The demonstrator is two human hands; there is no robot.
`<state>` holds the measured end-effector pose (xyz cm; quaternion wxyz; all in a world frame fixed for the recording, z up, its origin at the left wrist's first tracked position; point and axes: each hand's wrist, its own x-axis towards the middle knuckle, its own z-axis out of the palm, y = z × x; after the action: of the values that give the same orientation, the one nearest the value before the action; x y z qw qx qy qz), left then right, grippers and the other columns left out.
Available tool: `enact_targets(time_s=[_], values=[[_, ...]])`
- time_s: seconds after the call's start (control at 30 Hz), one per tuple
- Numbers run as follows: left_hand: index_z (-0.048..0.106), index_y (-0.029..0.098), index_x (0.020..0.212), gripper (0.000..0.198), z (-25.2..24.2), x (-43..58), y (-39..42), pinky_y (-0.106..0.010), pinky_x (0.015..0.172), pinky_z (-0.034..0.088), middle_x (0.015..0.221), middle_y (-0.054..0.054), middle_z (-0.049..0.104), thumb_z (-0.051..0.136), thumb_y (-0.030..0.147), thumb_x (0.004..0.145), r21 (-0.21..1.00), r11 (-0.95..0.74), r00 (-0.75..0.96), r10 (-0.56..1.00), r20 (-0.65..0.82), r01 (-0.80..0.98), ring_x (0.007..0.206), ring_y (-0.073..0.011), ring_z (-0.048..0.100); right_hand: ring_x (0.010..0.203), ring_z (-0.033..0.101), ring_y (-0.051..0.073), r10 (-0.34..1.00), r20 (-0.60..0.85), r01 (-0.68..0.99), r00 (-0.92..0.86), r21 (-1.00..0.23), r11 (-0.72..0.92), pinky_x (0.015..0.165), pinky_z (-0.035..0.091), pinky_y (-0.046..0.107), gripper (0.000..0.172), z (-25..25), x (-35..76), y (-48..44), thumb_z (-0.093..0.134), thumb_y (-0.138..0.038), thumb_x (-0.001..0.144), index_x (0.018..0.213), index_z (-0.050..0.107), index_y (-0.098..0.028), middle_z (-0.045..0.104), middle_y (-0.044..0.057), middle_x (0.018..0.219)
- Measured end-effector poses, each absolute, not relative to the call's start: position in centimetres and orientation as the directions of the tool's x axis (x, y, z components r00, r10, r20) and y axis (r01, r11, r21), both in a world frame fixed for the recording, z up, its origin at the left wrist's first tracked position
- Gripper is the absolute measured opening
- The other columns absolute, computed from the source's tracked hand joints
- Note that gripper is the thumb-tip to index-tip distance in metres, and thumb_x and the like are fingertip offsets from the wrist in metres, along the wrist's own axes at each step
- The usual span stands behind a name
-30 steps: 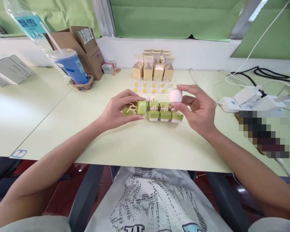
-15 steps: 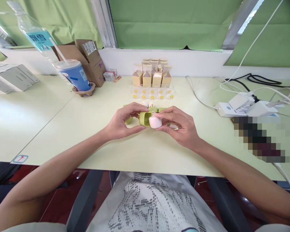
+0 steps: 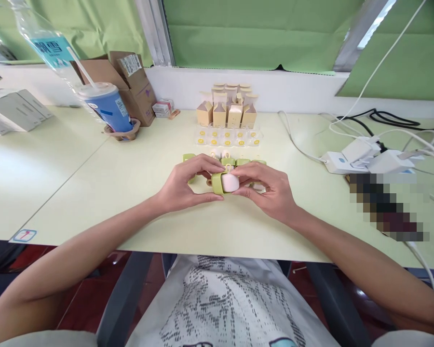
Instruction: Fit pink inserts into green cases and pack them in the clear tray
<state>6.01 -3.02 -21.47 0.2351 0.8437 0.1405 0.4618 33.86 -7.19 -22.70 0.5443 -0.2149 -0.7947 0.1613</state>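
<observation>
My left hand (image 3: pixel 183 185) pinches a small green case (image 3: pixel 216 182) between thumb and fingers above the pale green table (image 3: pixel 202 226). My right hand (image 3: pixel 269 190) presses a pink-white rounded piece (image 3: pixel 230 182) into the open end of that case. Both hands meet at the table's middle. Behind them lies a row of more green cases (image 3: pixel 243 162), partly hidden by my fingers, and one green lid (image 3: pixel 188 158) to the left.
Small tan cartons (image 3: pixel 227 108) stand at the back, with a clear tray of yellow-dotted pieces (image 3: pixel 227 137) before them. A blue cup with straw (image 3: pixel 108 107), a water bottle (image 3: pixel 47 46) and cardboard boxes (image 3: pixel 130 84) are at left. Chargers and cables (image 3: pixel 365 156) lie at right.
My right hand carried the pink-white piece from up at the right down to the green case in my left hand, and it now sits partly inside the case.
</observation>
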Motion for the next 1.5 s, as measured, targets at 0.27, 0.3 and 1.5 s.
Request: enact_targets(time_s=[0.27,0.3,1.5], values=[[0.083,0.022,0.126,0.058,-21.9,6.0,-2.9,-0.035,0.086,0.075,0.126,-0.015,0.087,0.114,0.047,0.082,0.544,-0.839,0.501,0.471,0.726,0.000,0.110,-0.0274,0.088,0.125,0.088,0.025,0.353,0.850,0.268,-0.391,-0.262,0.927,0.109,0.076,0.041,0.075,-23.0,34.4,-6.6,0.082,-0.008,0.109,0.174,0.066,-0.040,0.089,0.008,0.142],[0.083,0.023,0.126,0.058,-22.0,6.0,-2.9,-0.035,0.086,0.075,0.125,-0.015,0.087,0.114,0.047,0.082,0.541,-0.841,0.496,0.468,0.732,-0.005,0.109,-0.0273,0.088,0.125,0.088,0.024,0.340,0.850,0.269,-0.403,-0.245,0.931,0.107,0.076,0.040,0.078,-23.0,34.4,-6.6,0.080,-0.006,0.109,0.177,0.063,-0.041,0.088,0.008,0.142],[0.082,0.025,0.132,0.045,-21.5,7.0,-5.3,-0.033,0.089,0.079,0.131,-0.012,0.083,0.100,0.051,0.099,0.604,-0.789,0.437,0.586,0.683,0.115,0.120,-0.0258,0.084,0.106,0.083,0.019,0.681,0.700,0.220,-0.214,-0.645,0.732,0.088,0.078,0.033,0.034,-22.0,32.0,-9.0,0.084,-0.023,0.104,0.137,0.078,-0.028,0.078,0.005,0.127]])
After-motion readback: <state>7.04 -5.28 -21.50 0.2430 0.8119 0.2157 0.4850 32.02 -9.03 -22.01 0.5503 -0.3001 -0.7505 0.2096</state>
